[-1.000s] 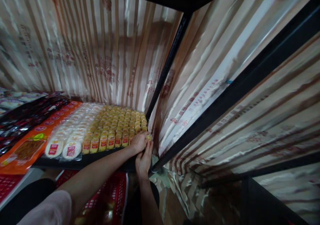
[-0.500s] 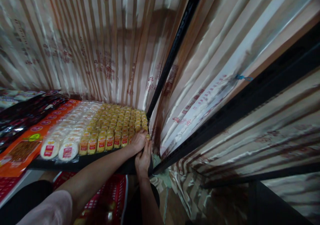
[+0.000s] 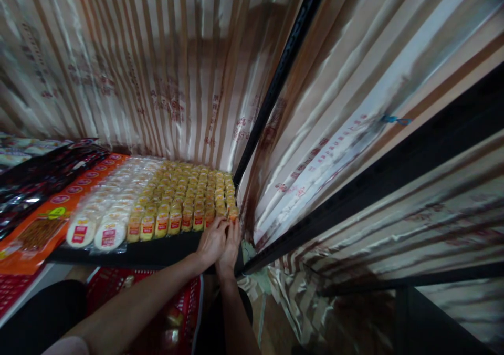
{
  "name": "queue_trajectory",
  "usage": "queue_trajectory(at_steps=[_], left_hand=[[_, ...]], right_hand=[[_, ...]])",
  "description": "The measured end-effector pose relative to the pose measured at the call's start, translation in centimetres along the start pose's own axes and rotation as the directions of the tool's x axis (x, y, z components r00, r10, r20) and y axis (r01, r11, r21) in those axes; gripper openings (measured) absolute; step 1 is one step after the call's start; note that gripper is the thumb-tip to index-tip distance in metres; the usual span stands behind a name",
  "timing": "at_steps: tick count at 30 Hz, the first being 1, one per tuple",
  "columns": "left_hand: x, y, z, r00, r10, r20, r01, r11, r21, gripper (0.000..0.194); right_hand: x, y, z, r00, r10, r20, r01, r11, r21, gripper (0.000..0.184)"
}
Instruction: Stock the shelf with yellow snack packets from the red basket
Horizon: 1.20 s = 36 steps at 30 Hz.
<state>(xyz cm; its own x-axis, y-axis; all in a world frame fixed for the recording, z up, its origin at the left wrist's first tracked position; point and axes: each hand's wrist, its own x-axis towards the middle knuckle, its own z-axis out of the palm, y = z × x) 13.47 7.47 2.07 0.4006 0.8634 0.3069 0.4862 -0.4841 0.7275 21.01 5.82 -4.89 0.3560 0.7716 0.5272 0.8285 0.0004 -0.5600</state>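
Rows of small yellow packets (image 3: 189,197) with red labels fill the right end of a black shelf (image 3: 157,251). My left hand (image 3: 210,242) is at the shelf's front right corner, its fingers bent onto the front packet (image 3: 221,214) of one of the right-hand rows. Right beside it, touching, my right hand (image 3: 230,249) has its fingers stretched up against the front packet of the last row (image 3: 233,213), next to the black upright post (image 3: 275,87). Both forearms come up from below the shelf edge.
Left of the yellow rows lie round white packets (image 3: 106,223), then orange packets (image 3: 43,229) and dark packets (image 3: 35,176). A red basket (image 3: 177,302) sits below the shelf. Shiny striped plastic sheeting (image 3: 157,71) covers the back and right side. Black frame bars (image 3: 394,171) cross the right.
Both hands have slid back a little toward the shelf's front edge, uncovering the front packets of the right-hand rows. The view has tilted slightly.
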Motion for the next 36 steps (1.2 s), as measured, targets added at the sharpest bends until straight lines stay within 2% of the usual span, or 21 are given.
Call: queue_trajectory(at_steps=[4,7,16,23,26,30,36], left_hand=[[0.0,0.1,-1.1,0.997,-0.079,0.021,0.077,0.993,0.091,0.037],[-0.1,0.2,-1.3,0.993,-0.115,0.03,0.113,0.99,0.082,0.038],[-0.2,-1.0,-0.9,0.997,-0.064,0.03,0.064,0.998,-0.005,0.039],[-0.7,-0.7,-0.9,0.997,-0.07,0.035,0.07,0.998,0.005,0.04],[-1.7,-0.4,-1.4,0.996,-0.081,0.043,0.081,0.997,-0.008,0.039],[-3.5,-0.2,-2.3,0.999,-0.04,0.021,0.041,0.998,-0.043,0.038],[-8.3,-0.8,-3.8,1.0,0.023,0.015,-0.022,0.994,-0.103,0.038]], right_hand=[[-0.2,0.0,0.1,0.995,0.078,-0.058,-0.073,0.995,0.072,0.054],[-0.1,-0.1,0.1,0.995,0.085,-0.06,-0.079,0.992,0.097,0.054],[0.0,-0.5,-0.4,0.998,0.062,0.016,-0.063,0.994,0.094,0.053],[0.1,-0.3,-0.5,0.998,0.056,0.002,-0.056,0.997,0.061,0.058],[0.2,-0.3,-0.6,0.999,0.039,-0.005,-0.039,0.996,0.076,0.059],[0.3,-0.3,-0.7,0.999,0.026,-0.019,-0.024,0.996,0.087,0.057],[0.4,-0.7,-0.9,1.0,-0.004,-0.029,0.006,0.997,0.075,0.052]])
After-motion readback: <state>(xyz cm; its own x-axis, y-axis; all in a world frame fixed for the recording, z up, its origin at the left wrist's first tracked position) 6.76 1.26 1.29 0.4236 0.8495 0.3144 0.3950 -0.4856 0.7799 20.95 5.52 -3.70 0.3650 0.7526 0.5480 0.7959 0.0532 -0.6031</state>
